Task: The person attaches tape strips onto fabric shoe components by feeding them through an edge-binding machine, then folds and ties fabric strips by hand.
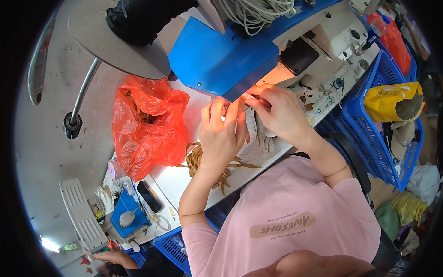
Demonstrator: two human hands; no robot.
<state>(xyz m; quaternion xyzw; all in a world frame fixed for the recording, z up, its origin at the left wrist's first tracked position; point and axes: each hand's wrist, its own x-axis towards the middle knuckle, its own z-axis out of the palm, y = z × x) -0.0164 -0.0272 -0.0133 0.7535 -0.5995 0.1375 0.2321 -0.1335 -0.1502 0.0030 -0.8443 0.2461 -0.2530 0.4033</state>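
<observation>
Both hands are close together under the blue head cover [226, 60] of what looks like a sewing machine, where a warm light shines. My left hand [219, 134] has its fingers bent forward and down, closed around a small piece I cannot make out. My right hand [286, 115] pinches with thumb and forefinger at the lit spot; what it grips is mostly hidden. Below the hands, a bunch of pale grey strips [260, 136] hangs on the white tabletop [184, 180]. A pile of brown strips [196, 159] lies beneath my left wrist.
To the left sits a red plastic bag [152, 138] with brown strips inside. A large black thread spool [143, 21] hangs overhead. A phone [148, 196] lies lower left. At right stands a blue basket [369, 129] with a yellow bag [392, 101]. Another person's hand [113, 257] shows bottom left.
</observation>
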